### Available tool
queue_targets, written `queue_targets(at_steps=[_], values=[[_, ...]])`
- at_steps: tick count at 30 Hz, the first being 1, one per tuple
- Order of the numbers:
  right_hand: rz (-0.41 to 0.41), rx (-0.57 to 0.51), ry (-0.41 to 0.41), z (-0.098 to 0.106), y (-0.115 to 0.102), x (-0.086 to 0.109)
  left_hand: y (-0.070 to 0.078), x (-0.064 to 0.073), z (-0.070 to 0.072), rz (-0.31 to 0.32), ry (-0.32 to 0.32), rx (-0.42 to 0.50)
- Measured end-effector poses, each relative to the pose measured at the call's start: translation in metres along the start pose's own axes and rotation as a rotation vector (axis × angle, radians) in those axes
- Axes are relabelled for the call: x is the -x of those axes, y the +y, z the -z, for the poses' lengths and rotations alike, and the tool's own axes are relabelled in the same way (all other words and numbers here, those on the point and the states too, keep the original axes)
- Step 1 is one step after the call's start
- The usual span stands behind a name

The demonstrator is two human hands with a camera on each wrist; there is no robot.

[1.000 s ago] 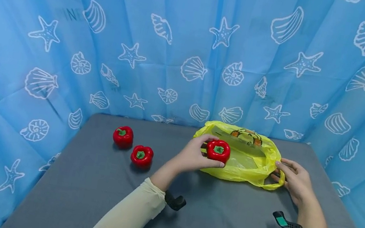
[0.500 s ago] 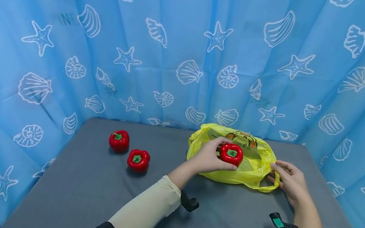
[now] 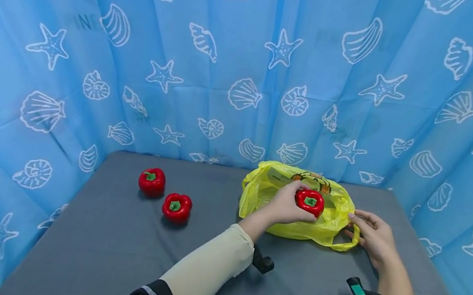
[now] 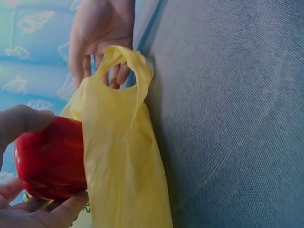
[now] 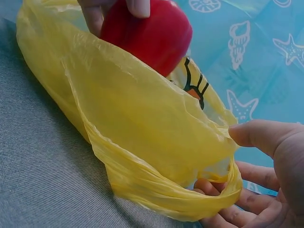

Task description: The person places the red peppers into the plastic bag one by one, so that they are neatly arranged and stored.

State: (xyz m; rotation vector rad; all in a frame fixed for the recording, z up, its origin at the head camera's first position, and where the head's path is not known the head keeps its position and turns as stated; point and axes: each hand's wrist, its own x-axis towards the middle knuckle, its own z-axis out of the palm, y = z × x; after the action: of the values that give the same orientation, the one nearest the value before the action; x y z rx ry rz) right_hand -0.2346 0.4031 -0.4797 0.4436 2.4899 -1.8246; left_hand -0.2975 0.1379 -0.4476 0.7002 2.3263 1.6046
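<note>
My left hand (image 3: 285, 204) grips a red bell pepper (image 3: 309, 202) with a green stem, fingers and thumb round its sides. The pepper is at the mouth of a yellow plastic bag (image 3: 311, 234), its lower part behind the bag's near edge in both wrist views. At the bag's right end my right hand (image 3: 375, 237) pinches the edge beside the handle loop, and in the right wrist view its thumb (image 5: 256, 135) presses the plastic while several fingers pass behind the loop. Two more red bell peppers, one farther back (image 3: 152, 182) and one nearer (image 3: 177, 208), rest on the table's left side.
A grey cloth-covered table (image 3: 117, 252) lies under everything. Behind it and along both sides hangs a blue curtain (image 3: 210, 76) with white shells and starfish. Black wrist-camera mounts stick out from the left wrist (image 3: 263, 261) and the right wrist (image 3: 363, 291).
My left hand has carried its pepper rightward, from the bag's left side to over the middle of its opening. The right hand keeps its hold on the bag. The head view has shifted slightly.
</note>
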Motion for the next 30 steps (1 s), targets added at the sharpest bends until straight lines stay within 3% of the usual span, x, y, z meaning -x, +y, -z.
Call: queue_targets(at_steps=[14,30], values=[[-0.037,0.056,-0.012,0.000,-0.001,-0.001,-0.011,-0.006,-0.025,0.016,0.054,-0.021],[-0.053,0.073,-0.033,-0.002,-0.001,0.000,-0.008,-0.011,-0.038,0.073,0.064,-0.060]])
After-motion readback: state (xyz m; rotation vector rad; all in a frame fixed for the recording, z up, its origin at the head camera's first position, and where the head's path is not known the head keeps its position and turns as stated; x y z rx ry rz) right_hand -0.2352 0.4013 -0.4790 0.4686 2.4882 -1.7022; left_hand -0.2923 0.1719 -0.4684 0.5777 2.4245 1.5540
